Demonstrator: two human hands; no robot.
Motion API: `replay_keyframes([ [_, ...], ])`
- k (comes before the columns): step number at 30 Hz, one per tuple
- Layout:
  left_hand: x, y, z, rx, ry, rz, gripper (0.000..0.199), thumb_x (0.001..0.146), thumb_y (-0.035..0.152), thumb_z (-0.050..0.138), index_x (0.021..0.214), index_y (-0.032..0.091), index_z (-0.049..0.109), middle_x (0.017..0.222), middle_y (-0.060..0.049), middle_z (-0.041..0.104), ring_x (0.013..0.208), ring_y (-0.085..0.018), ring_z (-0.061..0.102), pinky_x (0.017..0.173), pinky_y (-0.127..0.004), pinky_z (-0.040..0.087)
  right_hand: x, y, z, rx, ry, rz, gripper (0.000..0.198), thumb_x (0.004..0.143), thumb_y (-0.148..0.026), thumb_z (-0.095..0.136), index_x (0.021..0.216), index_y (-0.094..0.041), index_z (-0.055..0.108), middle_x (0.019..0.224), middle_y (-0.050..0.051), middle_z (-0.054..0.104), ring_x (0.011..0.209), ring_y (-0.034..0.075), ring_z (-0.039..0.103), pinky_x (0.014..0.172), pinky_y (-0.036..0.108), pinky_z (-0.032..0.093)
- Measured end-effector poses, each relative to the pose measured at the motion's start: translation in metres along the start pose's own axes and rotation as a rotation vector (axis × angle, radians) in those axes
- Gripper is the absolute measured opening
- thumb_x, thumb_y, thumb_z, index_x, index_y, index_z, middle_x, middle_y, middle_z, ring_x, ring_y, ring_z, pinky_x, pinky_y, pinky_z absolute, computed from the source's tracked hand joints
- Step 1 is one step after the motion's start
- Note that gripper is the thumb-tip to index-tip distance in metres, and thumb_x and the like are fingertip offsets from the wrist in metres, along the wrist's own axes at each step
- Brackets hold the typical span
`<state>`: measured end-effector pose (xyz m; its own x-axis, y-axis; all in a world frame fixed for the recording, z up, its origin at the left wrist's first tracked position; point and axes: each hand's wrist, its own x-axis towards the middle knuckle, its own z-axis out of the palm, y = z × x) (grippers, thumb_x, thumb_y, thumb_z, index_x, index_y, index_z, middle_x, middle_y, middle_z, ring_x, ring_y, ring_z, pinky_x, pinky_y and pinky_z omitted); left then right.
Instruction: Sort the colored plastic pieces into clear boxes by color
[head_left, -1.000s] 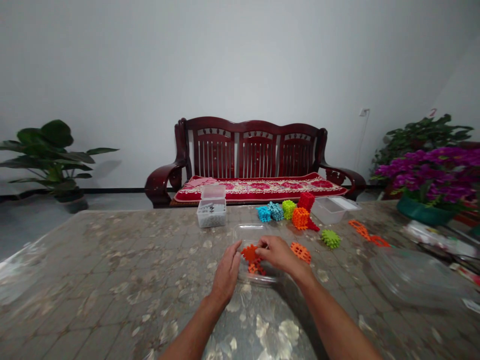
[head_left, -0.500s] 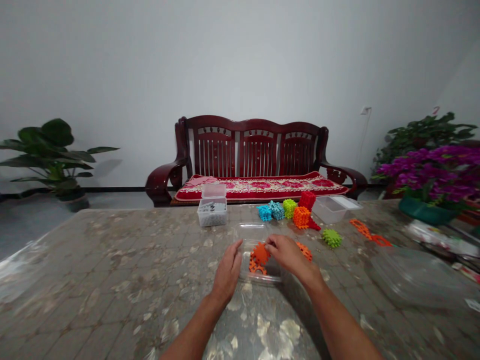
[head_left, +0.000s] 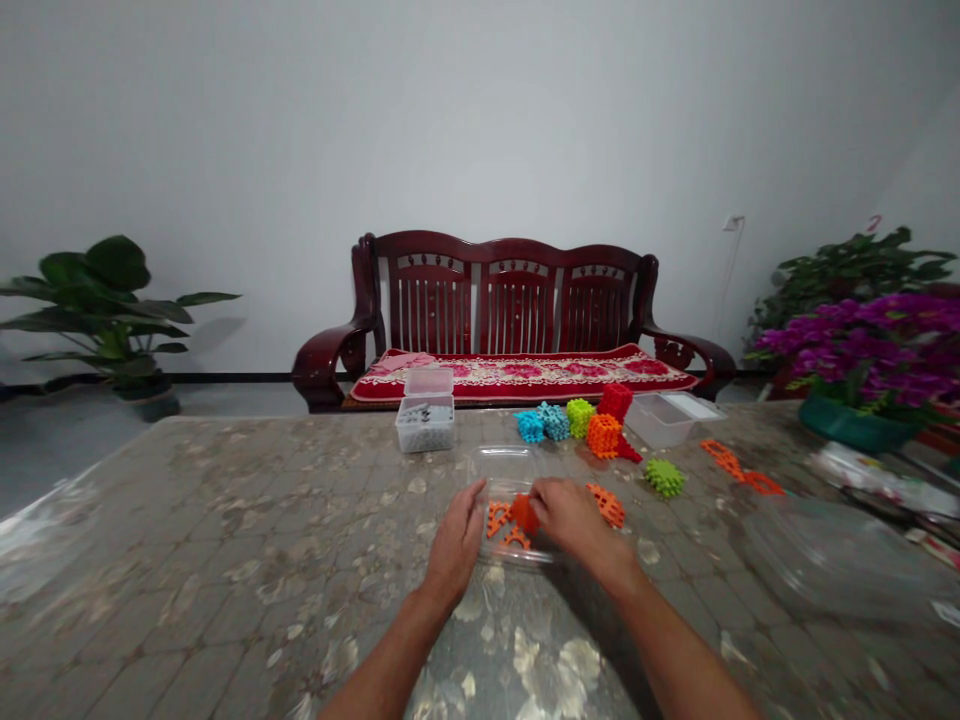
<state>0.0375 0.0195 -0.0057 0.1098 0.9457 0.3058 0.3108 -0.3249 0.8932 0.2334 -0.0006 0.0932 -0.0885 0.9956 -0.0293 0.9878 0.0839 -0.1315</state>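
Observation:
A clear plastic box (head_left: 525, 558) stands on the table before me, its transparent lid (head_left: 504, 462) folded back on the far side. Inside it lie orange toothed pieces (head_left: 499, 518). My left hand (head_left: 456, 528) rests at the box's left side, fingers stretched out and nothing visible in its grasp. Over the box's right part, my right hand (head_left: 574, 518) pinches an orange gear piece (head_left: 524, 512), whose right part is hidden by the fingers. More orange toothed pieces (head_left: 607, 506) show just beyond that hand.
Blue (head_left: 530, 427), lime (head_left: 579, 417), orange (head_left: 603, 436) and red (head_left: 615, 402) block shapes stand farther back. Behind my left hand is a box of grey pieces (head_left: 425, 432). To the right are a green gear piece (head_left: 664, 477), a large clear container (head_left: 832, 550) and a flowerpot (head_left: 851, 420).
My right hand has tipped the orange gear piece and brought it lower into the clear box. The orange pieces inside lie farther apart. My left hand has stayed in place.

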Motion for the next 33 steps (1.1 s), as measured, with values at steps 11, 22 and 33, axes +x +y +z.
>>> replay_keyframes([
  [11, 0.0, 0.003, 0.0, 0.003, 0.006, -0.003, 0.043, 0.097, 0.027, 0.045, 0.134, 0.017, 0.063, 0.139, -0.013, 0.066, 0.131, -0.026, 0.061, 0.117, -0.05, 0.044, -0.004, 0.0, 0.0, 0.054, 0.052, -0.02, 0.03, 0.099, -0.022, 0.045, 0.104, -0.018, 0.075, 0.109, 0.011, 0.078, 0.099, 0.023, 0.071, 0.079, 0.028, 0.044],
  [22, -0.001, 0.005, -0.001, 0.016, -0.022, -0.013, 0.044, 0.096, 0.026, 0.045, 0.137, 0.017, 0.061, 0.142, -0.014, 0.064, 0.133, -0.026, 0.059, 0.118, -0.05, 0.041, -0.004, 0.014, -0.007, 0.007, 0.044, -0.017, 0.036, 0.097, -0.018, 0.045, 0.111, -0.019, 0.078, 0.114, 0.012, 0.078, 0.101, 0.024, 0.071, 0.083, 0.028, 0.048],
  [33, 0.0, 0.004, 0.001, 0.003, -0.003, -0.007, 0.043, 0.095, 0.026, 0.047, 0.135, 0.018, 0.063, 0.141, -0.012, 0.065, 0.133, -0.026, 0.06, 0.117, -0.049, 0.043, -0.009, 0.007, 0.001, 0.039, -0.1, -0.191, 0.034, 0.085, -0.013, 0.052, 0.091, -0.022, 0.083, 0.094, 0.01, 0.08, 0.101, 0.026, 0.068, 0.09, 0.032, 0.046],
])
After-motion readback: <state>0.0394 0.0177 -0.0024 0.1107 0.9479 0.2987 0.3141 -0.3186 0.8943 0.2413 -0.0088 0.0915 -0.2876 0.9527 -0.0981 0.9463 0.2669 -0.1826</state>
